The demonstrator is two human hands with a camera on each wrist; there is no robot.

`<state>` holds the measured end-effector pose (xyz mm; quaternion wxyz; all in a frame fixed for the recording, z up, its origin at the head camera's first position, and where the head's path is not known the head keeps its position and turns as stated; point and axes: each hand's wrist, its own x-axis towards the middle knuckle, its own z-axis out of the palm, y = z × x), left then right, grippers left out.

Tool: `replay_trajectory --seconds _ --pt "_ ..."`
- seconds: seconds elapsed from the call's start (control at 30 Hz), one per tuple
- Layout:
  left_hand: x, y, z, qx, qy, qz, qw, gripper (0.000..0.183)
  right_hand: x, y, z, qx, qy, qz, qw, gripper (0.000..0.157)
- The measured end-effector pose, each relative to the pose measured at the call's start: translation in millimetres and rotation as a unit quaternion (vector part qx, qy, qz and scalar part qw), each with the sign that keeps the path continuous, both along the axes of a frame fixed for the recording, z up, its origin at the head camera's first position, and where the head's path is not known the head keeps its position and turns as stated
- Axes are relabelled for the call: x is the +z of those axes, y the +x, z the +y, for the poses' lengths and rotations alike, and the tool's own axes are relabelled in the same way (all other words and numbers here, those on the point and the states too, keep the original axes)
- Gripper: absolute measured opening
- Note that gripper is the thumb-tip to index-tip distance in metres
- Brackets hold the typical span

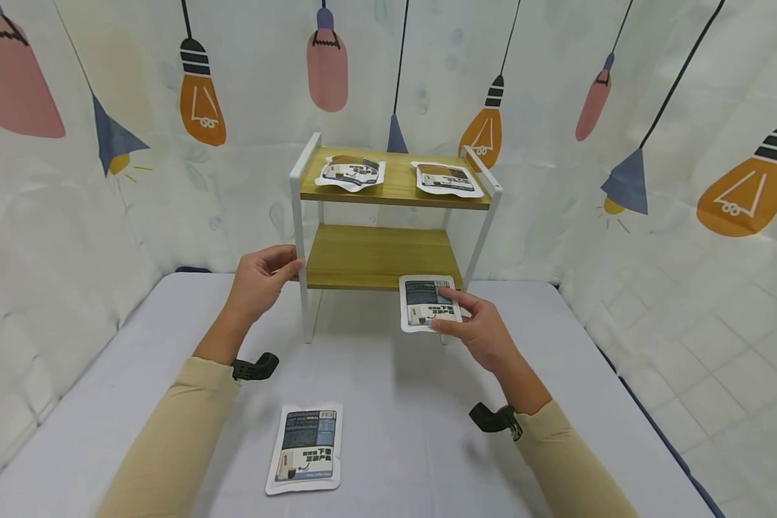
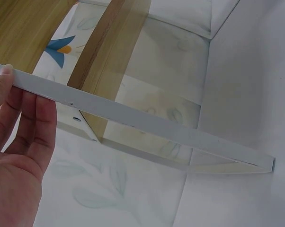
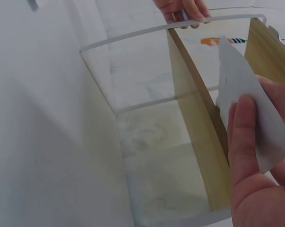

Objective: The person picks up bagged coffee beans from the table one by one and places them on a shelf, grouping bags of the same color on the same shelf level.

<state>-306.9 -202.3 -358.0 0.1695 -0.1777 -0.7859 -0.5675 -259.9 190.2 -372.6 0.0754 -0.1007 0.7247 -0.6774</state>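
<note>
A small two-tier shelf (image 1: 382, 248) with wooden boards and a white frame stands on the table. My left hand (image 1: 260, 279) grips its left front post, thumb on one side and fingers on the other in the left wrist view. My right hand (image 1: 482, 332) pinches a flat white packet (image 1: 421, 306) with a blue printed label, held in front of the lower board's right end. In the right wrist view the packet's plain white back (image 3: 256, 109) shows. Two similar packets, a left one (image 1: 351, 173) and a right one (image 1: 448, 180), lie on the top board.
Another printed packet (image 1: 306, 447) lies on the white tablecloth (image 1: 388, 432) near the front, left of centre. White curtains (image 1: 246, 194) printed with hanging lamps enclose the table at the back and sides.
</note>
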Motion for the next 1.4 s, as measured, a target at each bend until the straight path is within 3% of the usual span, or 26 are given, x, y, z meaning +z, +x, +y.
replay_trajectory --seconds 0.5,0.93,1.4 --pt "-0.1 0.5 0 -0.001 0.002 0.000 1.0000 0.036 6.1 -0.3 5 0.070 -0.046 -0.008 0.996 0.087" --pt "-0.1 0.8 -1 0.000 0.001 0.004 1.0000 0.035 6.9 -6.3 2 0.035 -0.024 -0.003 0.999 0.082" --pt "0.7 0.3 0 -0.001 0.000 0.001 1.0000 0.035 0.2 -17.1 3 0.013 -0.036 0.026 0.999 0.070"
